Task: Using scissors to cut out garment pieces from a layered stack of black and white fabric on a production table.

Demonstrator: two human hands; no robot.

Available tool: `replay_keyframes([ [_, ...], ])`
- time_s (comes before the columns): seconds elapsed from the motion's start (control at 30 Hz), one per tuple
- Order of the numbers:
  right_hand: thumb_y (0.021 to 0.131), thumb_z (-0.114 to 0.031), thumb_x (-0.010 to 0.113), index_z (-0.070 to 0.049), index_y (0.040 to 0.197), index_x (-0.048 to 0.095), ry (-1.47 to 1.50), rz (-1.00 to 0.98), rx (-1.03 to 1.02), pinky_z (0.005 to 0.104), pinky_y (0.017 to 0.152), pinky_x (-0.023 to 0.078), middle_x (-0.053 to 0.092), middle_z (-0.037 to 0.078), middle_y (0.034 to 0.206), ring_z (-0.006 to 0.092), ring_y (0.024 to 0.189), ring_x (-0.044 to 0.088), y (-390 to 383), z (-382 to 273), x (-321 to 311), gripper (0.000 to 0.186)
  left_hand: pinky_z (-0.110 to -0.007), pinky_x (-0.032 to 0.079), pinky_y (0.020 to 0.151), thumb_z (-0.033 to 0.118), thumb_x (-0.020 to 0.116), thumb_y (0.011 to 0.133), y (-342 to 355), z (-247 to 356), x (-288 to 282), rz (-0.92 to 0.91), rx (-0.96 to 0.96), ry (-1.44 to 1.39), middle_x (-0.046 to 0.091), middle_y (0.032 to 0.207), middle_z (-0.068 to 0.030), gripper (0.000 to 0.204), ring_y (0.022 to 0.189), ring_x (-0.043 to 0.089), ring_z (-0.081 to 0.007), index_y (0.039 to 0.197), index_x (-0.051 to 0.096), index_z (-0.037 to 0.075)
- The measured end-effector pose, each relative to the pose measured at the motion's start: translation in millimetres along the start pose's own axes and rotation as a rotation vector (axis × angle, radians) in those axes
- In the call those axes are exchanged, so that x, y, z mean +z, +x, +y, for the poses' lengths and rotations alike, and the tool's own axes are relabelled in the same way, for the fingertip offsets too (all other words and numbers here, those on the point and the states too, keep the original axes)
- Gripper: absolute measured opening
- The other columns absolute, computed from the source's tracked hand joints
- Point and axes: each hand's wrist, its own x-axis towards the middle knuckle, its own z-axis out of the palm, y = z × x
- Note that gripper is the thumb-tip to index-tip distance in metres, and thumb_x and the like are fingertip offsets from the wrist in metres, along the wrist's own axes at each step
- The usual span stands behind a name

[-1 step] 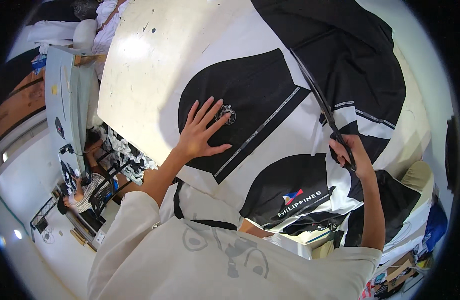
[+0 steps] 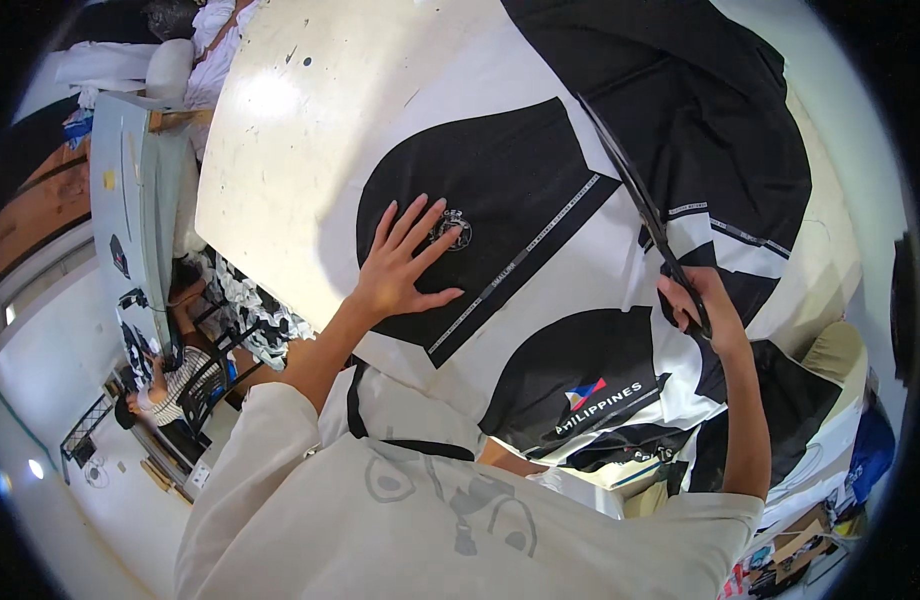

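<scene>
In the head view, a black, round-topped fabric panel (image 2: 510, 170) with a narrow lettered band along its straight edge lies just past the centre toward 1 o'clock. It is surrounded by a smooth white cloth (image 2: 460, 85) on a broad cream counter (image 2: 280, 150). The left hand (image 2: 405, 265) is laid palm down on the panel's 8 o'clock side, with fingers spread and the round pale emblem (image 2: 460, 238) partly covered; nothing is clasped by this grip. At 3 o'clock, the right hand (image 2: 705, 305) is curled around the handles of long-bladed black scissors (image 2: 647, 211), whose tips are pointed toward 11 o'clock. The blades appear nearly together; whether cloth is caught between them cannot be told. A second black panel (image 2: 550, 365) with a small flag print is seen at 4 o'clock, and a large creased black cloth (image 2: 720, 90) at 2 o'clock. The fabric is judged light, limp and easily shifted or wrinkled, so it is best steadied with a flat palm or pinched at a margin. The scissors are judged stiff and rather heavy toward the blades, and are best held by the loops.
</scene>
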Motion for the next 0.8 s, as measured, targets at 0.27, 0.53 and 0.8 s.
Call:
replay_keyframes([
  [0.27, 0.101, -0.048, 0.076, -0.012, 0.072, 0.055, -0.059, 0.037, -0.005, 0.0237, 0.049, 0.039, 0.052, -0.005, 0.059, 0.0048, 0.051, 0.051, 12, -28, 3, 0.051, -0.062, 0.021, 0.13, 0.056, 0.086, 0.082, -1, 1, -2, -0.005, -0.013, -0.008, 0.042, 0.171, -0.0159, 0.085, 0.159, 0.035, -0.0408, 0.155, 0.061, 0.02],
  [0.53, 0.101, -0.046, 0.075, -0.009, 0.077, 0.061, -0.022, 0.046, 0.016, 0.0249, 0.053, 0.041, 0.05, -0.004, 0.062, 0.0063, 0.053, 0.05, 12, -32, 7, 0.046, -0.061, 0.021, 0.13, 0.057, 0.085, 0.083, 0, -1, -4, -0.009, -0.003, -0.014, 0.043, 0.171, -0.0164, 0.084, 0.159, 0.036, -0.0407, 0.154, 0.061, 0.02],
  [0.8, 0.099, -0.045, 0.077, -0.009, 0.078, 0.061, -0.028, 0.067, -0.032, 0.0262, 0.053, 0.04, 0.051, -0.003, 0.064, 0.0072, 0.053, 0.05, 40, -46, 12, 0.045, -0.059, 0.022, 0.13, 0.056, 0.084, 0.083, -1, 1, -7, -0.003, -0.011, -0.003, 0.041, 0.172, -0.014, 0.083, 0.16, 0.035, -0.0373, 0.154, 0.06, 0.02],
])
